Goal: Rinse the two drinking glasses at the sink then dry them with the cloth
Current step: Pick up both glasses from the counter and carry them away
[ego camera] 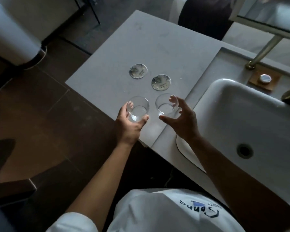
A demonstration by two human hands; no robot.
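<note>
Glasses should be lifted together: one clear tumbler is gripped by the left hand, while the right hand, spread open, is curled around the second tumbler and should be closed firmly before the basin to its right is approached.

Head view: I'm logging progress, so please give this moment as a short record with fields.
left hand: gripping the left glass
right hand: open, fingers spread around the right glass
counter: two round coasters, bare
sink: white, looks dry, to the right
faucet: brass, no water visible
cloth: not in view
</note>
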